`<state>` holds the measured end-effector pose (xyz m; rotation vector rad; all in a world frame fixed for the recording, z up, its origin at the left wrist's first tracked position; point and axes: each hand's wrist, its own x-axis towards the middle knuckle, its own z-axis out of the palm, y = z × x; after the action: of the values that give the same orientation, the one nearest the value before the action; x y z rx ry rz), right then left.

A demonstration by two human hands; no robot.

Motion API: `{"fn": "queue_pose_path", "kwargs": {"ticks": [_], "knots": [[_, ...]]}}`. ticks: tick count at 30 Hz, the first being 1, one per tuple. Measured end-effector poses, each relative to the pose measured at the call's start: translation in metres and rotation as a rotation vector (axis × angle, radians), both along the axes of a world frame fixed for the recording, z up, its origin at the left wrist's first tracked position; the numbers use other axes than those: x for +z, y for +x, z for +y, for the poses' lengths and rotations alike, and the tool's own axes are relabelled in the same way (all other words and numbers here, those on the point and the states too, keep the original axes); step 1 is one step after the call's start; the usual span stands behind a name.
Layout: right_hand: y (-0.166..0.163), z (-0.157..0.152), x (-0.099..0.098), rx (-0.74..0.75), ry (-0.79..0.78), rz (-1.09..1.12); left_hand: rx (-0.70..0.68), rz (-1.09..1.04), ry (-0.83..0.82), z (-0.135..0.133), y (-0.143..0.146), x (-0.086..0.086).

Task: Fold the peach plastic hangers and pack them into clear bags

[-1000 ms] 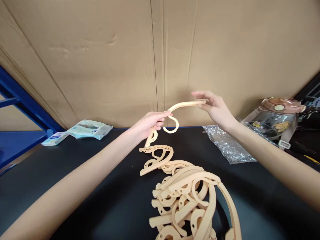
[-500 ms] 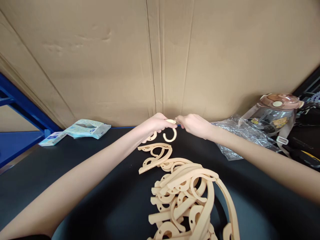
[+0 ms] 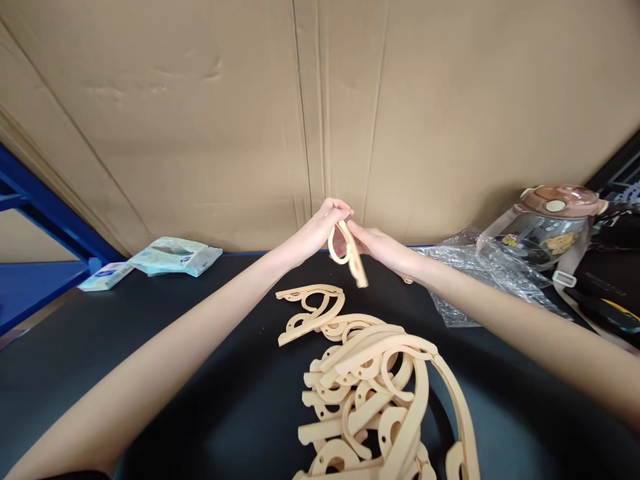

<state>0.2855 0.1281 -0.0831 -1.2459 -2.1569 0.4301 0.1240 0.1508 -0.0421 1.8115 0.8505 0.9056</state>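
My left hand (image 3: 330, 220) grips a beige folding hanger (image 3: 356, 265) from above, near the far edge of the black table. The hanger's curved hook and one arm hang below the fingers. My right hand (image 3: 377, 245) is closed against the same hanger from the right, its thumb at the upper part; its other fingers are partly hidden. Nearer to me lies a pile of similar beige hangers (image 3: 373, 347), overlapping one another. At the pile's far left rests another folded hanger (image 3: 313, 325). A small beige end (image 3: 407, 280) shows beneath my right wrist.
Crumpled clear plastic (image 3: 465, 280) lies on the table (image 3: 210, 393) at right, beside a brown-lidded clear bottle (image 3: 550, 227) with a strap. Light-blue tissue packs (image 3: 173, 257) are at the left, near a blue metal frame (image 3: 55, 213). A cardboard wall (image 3: 225, 133) stands behind.
Both hands have risen slightly and drawn together. The hanger between them has turned, so that one arm now points down. The pile has not moved.
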Motion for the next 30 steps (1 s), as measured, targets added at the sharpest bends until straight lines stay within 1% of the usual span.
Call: {"fn": "queue_pose_path", "kwargs": {"ticks": [1, 3, 7, 10, 13, 15, 16, 19, 21, 22, 24, 26, 28, 30], "knots": [[-0.002, -0.003, 0.005, 0.024, -0.029, 0.119, -0.012, 0.000, -0.010, 0.000, -0.002, -0.001], [0.001, -0.007, 0.014, -0.005, -0.046, 0.277, -0.048, 0.019, -0.037, 0.001, -0.008, -0.003], [0.017, -0.008, 0.022, -0.146, 0.041, 0.237, -0.125, 0.106, -0.074, 0.003, -0.023, -0.006], [0.024, -0.007, 0.024, -0.185, 0.092, 0.192, -0.080, 0.107, -0.042, 0.002, -0.026, -0.011], [0.022, -0.008, 0.025, -0.198, 0.126, 0.170, -0.029, 0.072, -0.019, -0.002, -0.021, -0.017], [0.018, -0.011, 0.028, -0.199, 0.193, 0.093, -0.025, 0.056, -0.011, -0.005, -0.014, -0.019], [0.016, -0.013, 0.030, -0.199, 0.241, 0.017, -0.023, 0.047, -0.005, -0.006, -0.011, -0.019], [0.012, -0.018, 0.038, -0.244, 0.352, -0.345, -0.001, 0.024, 0.002, -0.008, -0.005, -0.017], [0.009, -0.019, 0.041, -0.291, 0.350, -0.552, 0.014, 0.025, -0.012, -0.009, -0.002, -0.015], [0.008, -0.018, 0.041, -0.302, 0.337, -0.614, 0.023, 0.030, -0.022, -0.009, 0.000, -0.016], [0.005, -0.015, 0.038, -0.292, 0.307, -0.650, 0.055, 0.043, -0.034, -0.009, 0.005, -0.020], [0.002, -0.008, 0.030, -0.277, 0.266, -0.626, 0.112, 0.063, -0.037, -0.009, 0.010, -0.028], [0.003, 0.003, 0.022, -0.287, 0.215, -0.574, 0.168, 0.100, -0.039, -0.009, 0.015, -0.038], [0.007, 0.015, 0.016, -0.322, 0.166, -0.485, 0.190, 0.158, -0.052, -0.007, 0.017, -0.048]]}}
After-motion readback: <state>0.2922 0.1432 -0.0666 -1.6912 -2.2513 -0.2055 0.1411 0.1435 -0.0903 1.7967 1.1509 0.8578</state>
